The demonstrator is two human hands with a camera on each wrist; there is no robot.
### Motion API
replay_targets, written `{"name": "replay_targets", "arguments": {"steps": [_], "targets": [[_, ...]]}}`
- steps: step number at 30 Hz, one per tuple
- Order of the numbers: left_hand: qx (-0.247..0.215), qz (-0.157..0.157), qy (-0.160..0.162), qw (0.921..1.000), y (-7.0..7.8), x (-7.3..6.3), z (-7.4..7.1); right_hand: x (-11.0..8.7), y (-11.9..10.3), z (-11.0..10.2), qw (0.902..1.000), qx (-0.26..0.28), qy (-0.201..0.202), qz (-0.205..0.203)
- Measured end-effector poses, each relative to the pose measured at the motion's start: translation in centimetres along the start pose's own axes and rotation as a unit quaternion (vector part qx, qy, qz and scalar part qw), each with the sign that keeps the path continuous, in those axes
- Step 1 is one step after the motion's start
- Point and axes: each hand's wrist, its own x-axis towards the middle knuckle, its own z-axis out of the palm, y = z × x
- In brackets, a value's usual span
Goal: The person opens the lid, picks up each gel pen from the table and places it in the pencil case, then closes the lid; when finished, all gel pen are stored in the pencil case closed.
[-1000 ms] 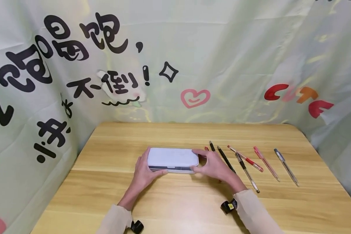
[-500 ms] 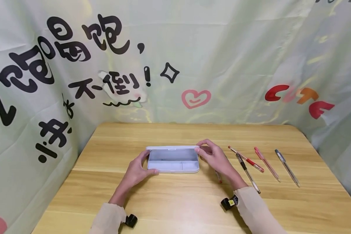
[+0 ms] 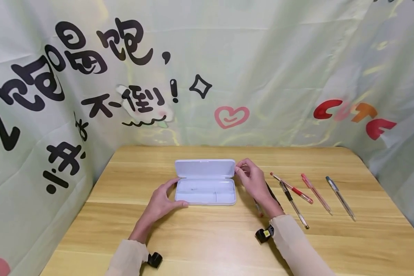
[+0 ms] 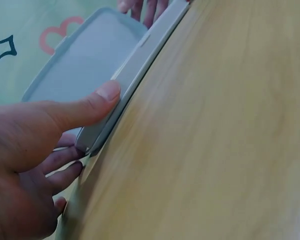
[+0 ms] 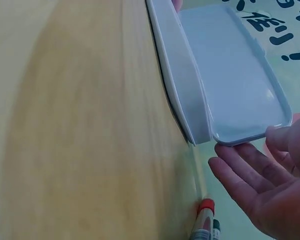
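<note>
While its lid (image 3: 205,169) leans back from the rear hinge, the pale pencil case (image 3: 201,186) sits on the wooden table (image 3: 207,237), its shallow compartments facing up. The left hand (image 3: 163,201) braces the case's left end, thumb against the front wall and fingers bent round the corner. The right hand (image 3: 253,180) pinches the lid's right edge between thumb and a finger, other fingers loosely extended below. Opening the lid looks like the step in hand, and the next move seems to call for a steady base and a light pinch until the lid rests by itself. To the right lie a red pen (image 3: 299,193), a black pen (image 3: 294,204) just beside it, a pink pen (image 3: 316,194) and a blue-capped pen (image 3: 340,199), with more pens (image 3: 258,209) partly hidden by the right forearm (image 3: 274,210); a printed curtain (image 3: 279,76) hangs beyond the table
</note>
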Motion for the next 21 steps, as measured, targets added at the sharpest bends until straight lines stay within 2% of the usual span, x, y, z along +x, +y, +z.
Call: {"name": "replay_targets", "arguments": {"steps": [6,15,21], "targets": [[-0.011,0.038,-0.014,0.9991,-0.6,0.2,0.0,0.1,0.3,0.2,0.9999,-0.001,0.012,0.011],[0.006,0.044,-0.04,0.9982,-1.1,0.1,-0.2,0.1,0.5,0.5,0.9989,-0.018,0.012,0.042],[0.002,0.072,-0.083,0.994,-1.2,0.4,-1.0,0.4,0.5,0.6,0.9978,-0.031,0.004,0.058]]}}
